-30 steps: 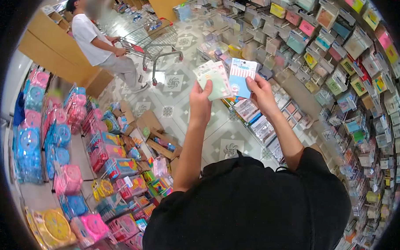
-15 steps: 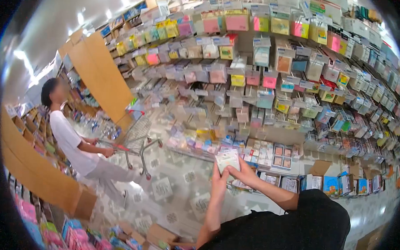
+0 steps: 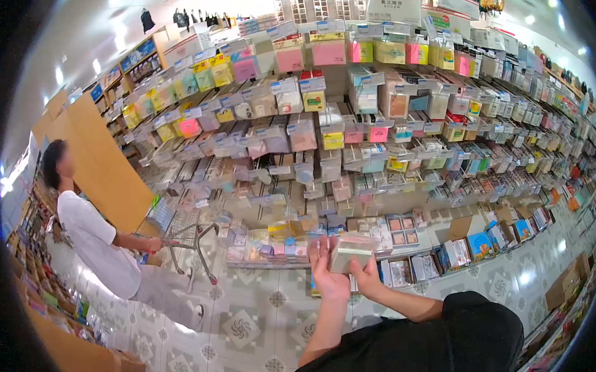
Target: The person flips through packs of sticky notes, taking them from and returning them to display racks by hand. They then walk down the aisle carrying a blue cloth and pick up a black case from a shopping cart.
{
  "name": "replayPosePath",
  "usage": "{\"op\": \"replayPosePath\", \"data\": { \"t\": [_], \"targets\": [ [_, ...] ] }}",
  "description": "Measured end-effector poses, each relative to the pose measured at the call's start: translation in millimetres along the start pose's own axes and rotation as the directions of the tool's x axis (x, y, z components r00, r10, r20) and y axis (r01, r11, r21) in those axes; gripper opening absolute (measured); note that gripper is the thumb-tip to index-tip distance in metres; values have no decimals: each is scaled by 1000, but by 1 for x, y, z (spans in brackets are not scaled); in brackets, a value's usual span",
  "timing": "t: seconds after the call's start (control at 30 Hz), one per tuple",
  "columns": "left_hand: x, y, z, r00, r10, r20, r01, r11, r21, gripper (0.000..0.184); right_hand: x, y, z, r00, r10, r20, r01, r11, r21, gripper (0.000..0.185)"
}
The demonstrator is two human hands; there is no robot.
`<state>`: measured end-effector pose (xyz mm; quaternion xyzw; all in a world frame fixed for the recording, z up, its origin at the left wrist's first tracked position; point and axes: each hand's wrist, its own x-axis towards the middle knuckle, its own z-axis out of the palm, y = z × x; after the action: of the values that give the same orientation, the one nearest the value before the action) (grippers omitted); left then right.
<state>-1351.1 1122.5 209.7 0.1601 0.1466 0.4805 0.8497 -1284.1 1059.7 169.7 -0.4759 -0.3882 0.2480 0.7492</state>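
Note:
In front of me, my right hand (image 3: pixel 367 279) grips a small stack of flat, clear-wrapped packs (image 3: pixel 352 248), with the thumb on the near face. The packs look pale, and their exact kind is not readable. At the stack's left edge is my left hand (image 3: pixel 326 273), fingers stretched upward and apart, the palm close against the packs. Whether it bears any of their weight I cannot tell. Behind the hands runs a low shelf with boxed goods (image 3: pixel 401 229).
A tall display rack (image 3: pixel 353 122) holds rows of hanging notepads and small packs. Open cartons (image 3: pixel 456 254) line its foot at the right. On the left a person in a white shirt (image 3: pixel 102 238) holds a shopping cart (image 3: pixel 194 238) on the tiled floor (image 3: pixel 241 322).
My left fingers have opened and spread away from the stack, which both hands gripped before. The stack has tilted. The view has shifted, and the person with the cart appears farther left.

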Motion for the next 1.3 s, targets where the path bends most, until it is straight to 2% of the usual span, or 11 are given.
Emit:
{"op": "replayPosePath", "data": {
  "t": [0.2, 0.3, 0.37, 0.43, 0.5, 0.57, 0.7, 0.9, 1.1, 1.17, 1.3],
  "targets": [
    [51, -6, -3, 998, -43, -52, 44, 999, 13, 39, 33, 25, 11, 991, 50, -124, -31, 988, 151, 50],
    [89, -6, -3, 995, 91, -35, -80, 968, 236, 27, 64, 38, 24, 983, -1, -183, 37, 980, 195, 50],
    [108, 7, -4, 985, 148, 90, -173, 856, 487, 20, 82, 55, 25, 983, 49, -175, -12, 979, 205, 49],
    [129, 13, -8, 983, 162, 84, -182, 837, 516, 20, 107, 77, 26, 982, -28, -188, 32, 999, 21, 47],
    [149, 16, -3, 939, 260, 225, -342, 638, 690, 22, 127, 67, 25, 993, 15, -116, 0, 992, 124, 47],
    [167, 26, -12, 936, 247, 250, -350, 601, 719, 23, 147, 60, 22, 997, 61, -55, -47, 973, 227, 46],
    [195, 49, -6, 947, 168, 272, -319, 573, 755, 30, 185, 61, 15, 999, 44, 24, -46, 993, 110, 47],
    [233, 85, -1, 872, -9, 489, -476, 221, 851, 40, 207, 67, 26, 988, 147, 47, -149, 988, 48, 48],
    [276, 106, -15, 856, -11, 517, -485, 330, 810, 39, 239, 79, 48, 994, 105, -41, -102, 993, 67, 39],
    [292, 126, -14, 848, -16, 530, -509, 261, 820, 42, 252, 79, 57, 994, 101, 35, -102, 994, 27, 33],
    [315, 165, -4, 824, -55, 563, -512, 351, 784, 43, 277, 65, 92, 995, 91, 45, -89, 996, -28, 30]
  ]
}}
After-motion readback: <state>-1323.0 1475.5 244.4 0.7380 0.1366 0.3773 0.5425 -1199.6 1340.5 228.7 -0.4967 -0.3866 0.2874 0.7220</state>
